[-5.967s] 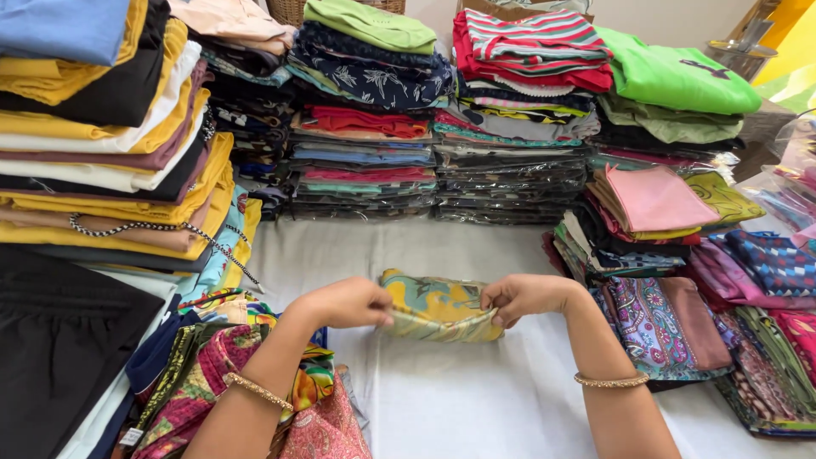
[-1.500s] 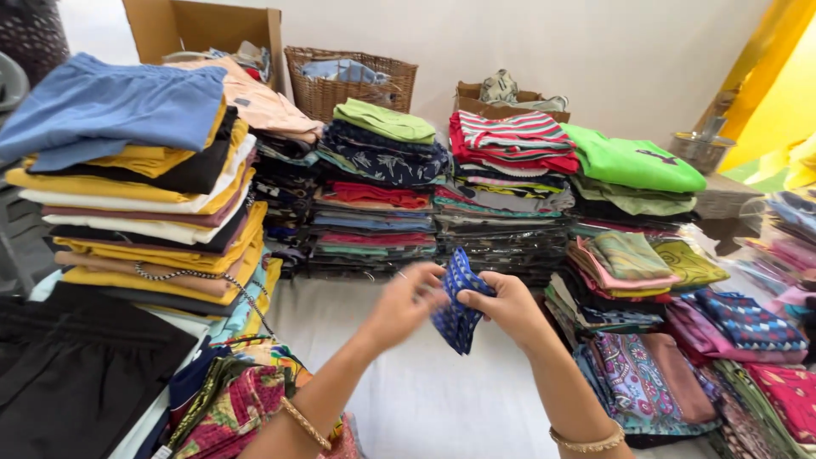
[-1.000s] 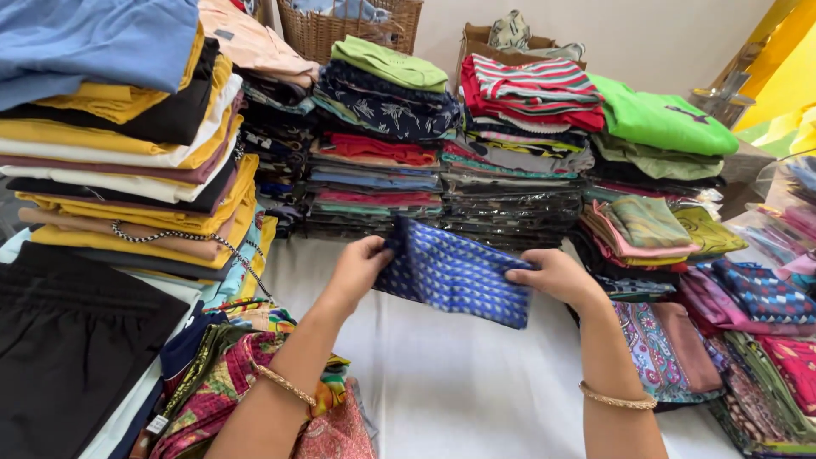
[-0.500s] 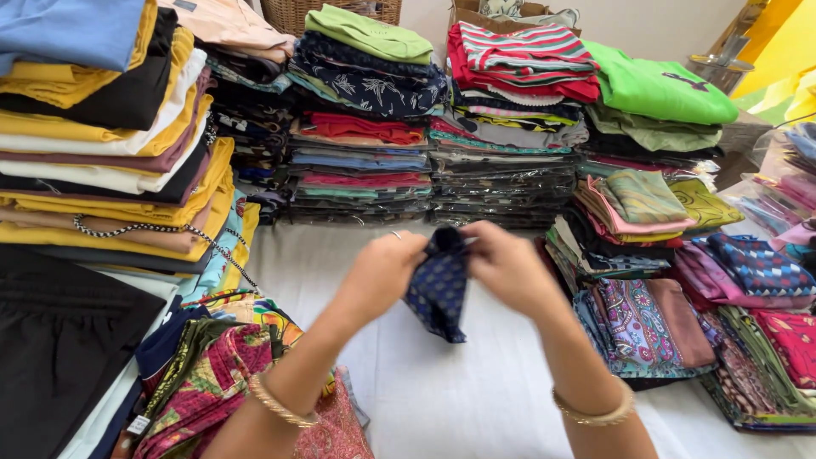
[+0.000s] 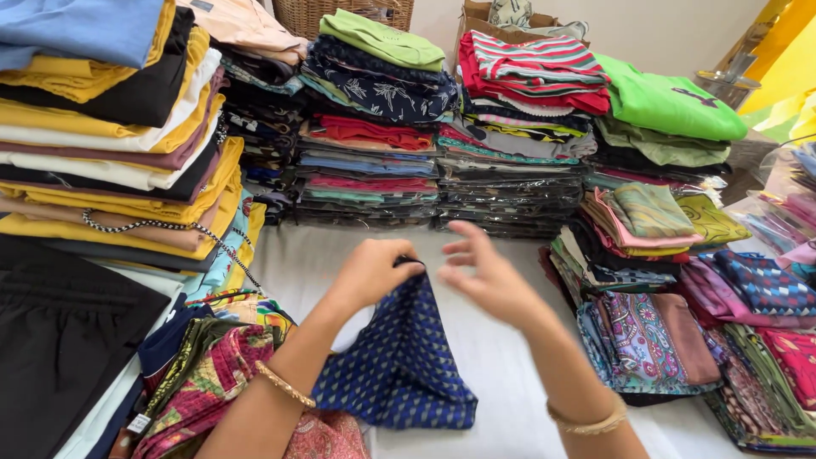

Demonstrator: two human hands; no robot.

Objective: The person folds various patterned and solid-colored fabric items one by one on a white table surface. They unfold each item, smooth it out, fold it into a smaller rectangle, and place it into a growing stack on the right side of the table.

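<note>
Left hand [image 5: 374, 272] pinches the dark blue dotted cloth [image 5: 399, 365] by its top corner, so it hangs lengthwise downward; right hand [image 5: 489, 280] is spread, empty.

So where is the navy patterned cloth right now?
In the head view, the navy patterned cloth hangs low and centre from the left hand, over the white table, beside the open right hand.

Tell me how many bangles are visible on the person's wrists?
2. One gold bangle is on the left wrist, below the left hand holding the blue patterned cloth. The other bangle is on the right wrist, below the open right hand.
</note>
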